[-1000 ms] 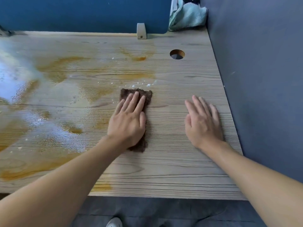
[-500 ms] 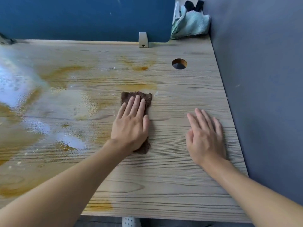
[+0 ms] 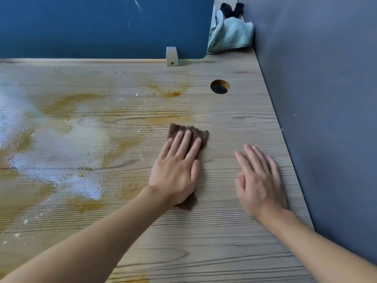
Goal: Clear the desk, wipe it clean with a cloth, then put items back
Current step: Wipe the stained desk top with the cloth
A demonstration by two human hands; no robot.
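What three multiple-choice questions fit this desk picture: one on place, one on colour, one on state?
1. Where does the light green cloth lie?
A. at the desk's far right corner
B. in the desk's middle
C. at the near edge

2. What colour is the wiping cloth under the left hand?
A. white
B. brown
C. yellow

3. How is the right hand?
A. gripping a bottle
B. flat and open on the desk
C. curled in a fist

Answers: 1 A, it is bunched beside the grey wall; 2 B, dark brown fabric shows around the hand; 3 B, it lies flat on bare wood.

The left hand (image 3: 175, 172) hides most of the cloth (image 3: 204, 134).
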